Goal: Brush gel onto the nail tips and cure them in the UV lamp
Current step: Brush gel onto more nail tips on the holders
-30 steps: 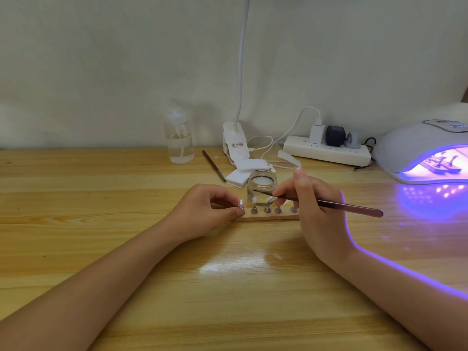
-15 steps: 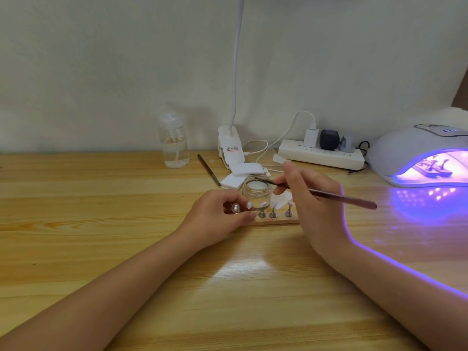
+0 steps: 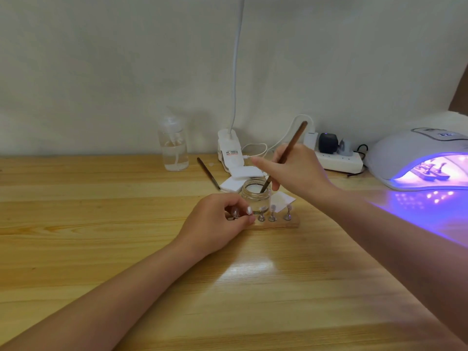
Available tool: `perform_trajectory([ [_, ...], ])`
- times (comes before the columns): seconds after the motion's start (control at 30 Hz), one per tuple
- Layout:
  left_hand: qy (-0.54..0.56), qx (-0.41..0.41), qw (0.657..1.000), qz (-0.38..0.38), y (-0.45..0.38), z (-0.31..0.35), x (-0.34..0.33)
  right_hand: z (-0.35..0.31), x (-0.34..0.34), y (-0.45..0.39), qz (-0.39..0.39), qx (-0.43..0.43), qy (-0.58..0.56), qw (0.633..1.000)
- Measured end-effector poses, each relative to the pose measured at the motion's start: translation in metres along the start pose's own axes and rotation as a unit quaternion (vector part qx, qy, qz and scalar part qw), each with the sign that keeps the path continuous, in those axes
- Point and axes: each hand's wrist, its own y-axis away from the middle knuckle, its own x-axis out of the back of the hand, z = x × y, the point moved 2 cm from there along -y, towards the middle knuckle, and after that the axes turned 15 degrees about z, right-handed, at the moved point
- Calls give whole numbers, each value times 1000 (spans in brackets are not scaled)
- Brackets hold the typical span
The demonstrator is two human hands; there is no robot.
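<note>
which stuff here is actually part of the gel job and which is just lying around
In use: brush in right hand, glass jar, nail tip held by left hand, wooden stand, UV lamp.

Lying about: spray bottle, spare brush, power strip, white pads.

From my remote feed: a white UV lamp [image 3: 405,153] glows violet over the honey-yellow, grain-striped wooden table [image 3: 101,249]. I see a brown brush [image 3: 288,150], a clear glass jar [image 3: 255,192], and a white power strip [image 3: 339,162] holding a black plug [image 3: 328,143].
</note>
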Motion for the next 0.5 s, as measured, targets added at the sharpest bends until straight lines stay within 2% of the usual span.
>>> perform_trajectory([
  [0.13, -14, -60, 998, 27, 4, 2, 0, -1, -7, 2, -11, 17, 53, 998],
  [0.23, -4, -95, 994, 47, 5, 5, 2, -2, -3, 0, 1, 8, 27, 1000],
  [0.4, 74, -97, 990, 73, 5, 10, 7, 5, 9, -10, 67, -49, -51, 995],
  [0.5, 117, -59, 988, 82, 6, 11, 10, 14, 12, -15, 81, -104, -93, 987],
])
